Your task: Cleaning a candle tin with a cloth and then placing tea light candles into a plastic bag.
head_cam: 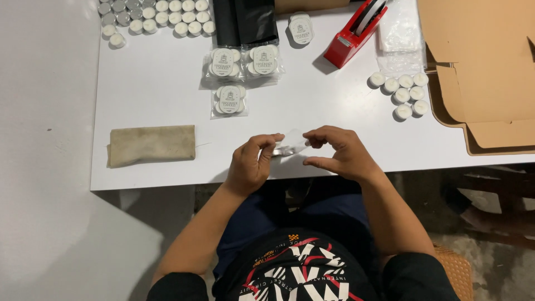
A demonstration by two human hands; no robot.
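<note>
Clear plastic pouch (pixel 292 144), thin and crinkly, pinched between both hands' fingers: left hand (pixel 252 163), right hand (pixel 341 153). Round white tealights (pixel 402 93) sit on the smooth white bench (pixel 156 95).

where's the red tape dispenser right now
In the head view the red tape dispenser stands at the far edge of the white table, right of centre, between a sealed candle packet and the cardboard box.

Bright overhead light w/ mild glare on the white table (pixel 156 95), short soft shadows under the red tape dispenser (pixel 354 30) and both hands, floor below much dimmer, focus fairly sharp at centre, slight wide-angle bend twd edges, fingertips a bit blurred.
</note>
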